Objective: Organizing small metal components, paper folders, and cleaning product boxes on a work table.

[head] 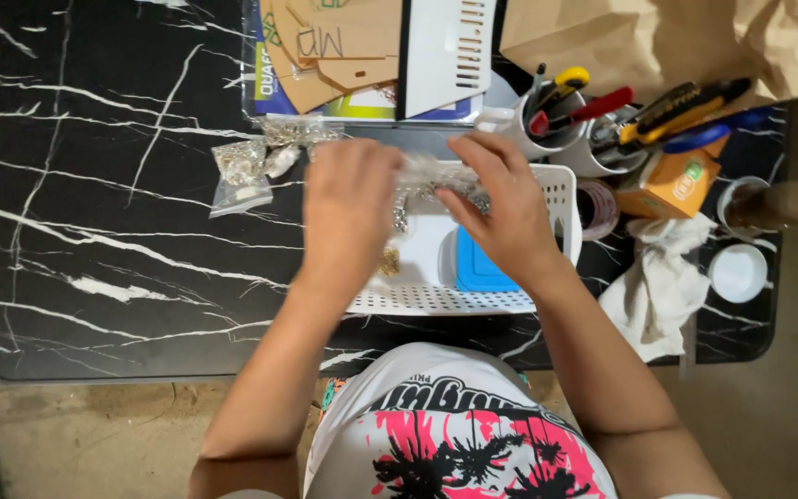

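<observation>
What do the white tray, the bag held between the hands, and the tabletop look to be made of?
White tray: moulded plastic, matte, judging by its perforated walls. Bag, held by left hand and right hand: thin clear plastic film, crinkled and glossy, with metallic bits inside. Tabletop: black with white veining, marble-look; real stone or laminate cannot be told.

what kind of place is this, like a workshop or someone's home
Probably a home craft or hobby desk: a black marble-look table with mugs of cutters and pens, cardboard cut-outs, and a white tray over which both hands handle a small clear bag.
</observation>
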